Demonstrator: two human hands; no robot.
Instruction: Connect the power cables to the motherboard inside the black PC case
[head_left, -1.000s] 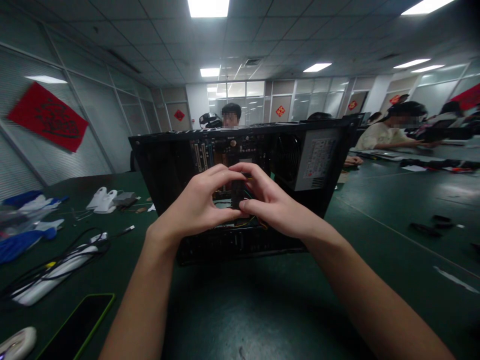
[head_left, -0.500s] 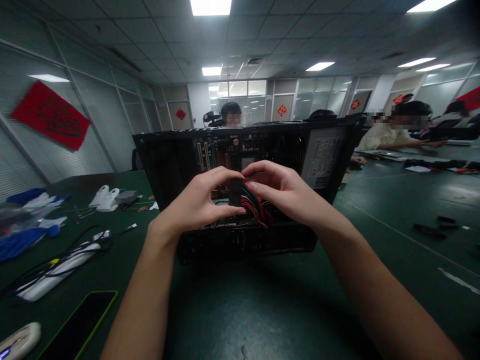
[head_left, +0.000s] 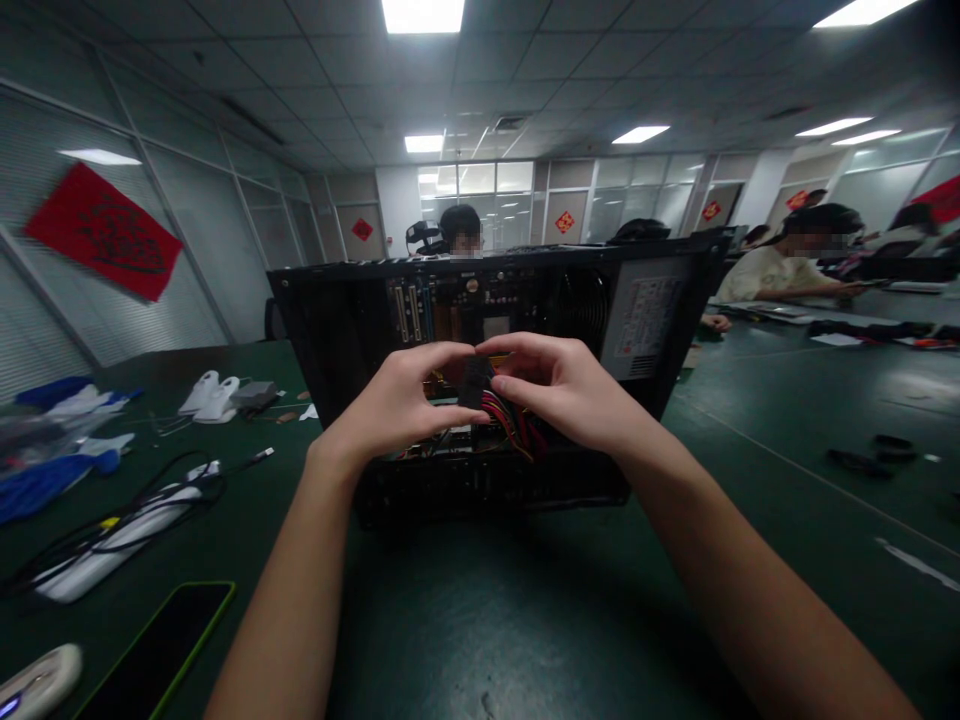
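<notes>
A black power connector (head_left: 473, 385) with a bundle of coloured wires (head_left: 517, 420) is held up in front of an open computer case (head_left: 491, 490). My left hand (head_left: 401, 398) grips the connector between thumb and fingers from the left. From the right, my right hand (head_left: 562, 385) pinches it at the side where the wires leave. Behind the hands, the motherboard (head_left: 495, 290) shows inside the case, with pale slots at its left. A power supply (head_left: 643, 315) with a label sits at the case's right end. Part of the wiring is hidden by my right hand.
On the green table (head_left: 480, 620), a phone (head_left: 154, 655) and a white power strip (head_left: 124, 545) with black cable lie at left. Blue gloves (head_left: 56, 485) lie farther left. Black items (head_left: 862, 460) lie at right. A person (head_left: 787, 260) sits at the far right, another behind the case.
Both hands have lowered slightly with the connector, which now leans a little. My right hand has shifted slightly left. The case has stayed in place.
</notes>
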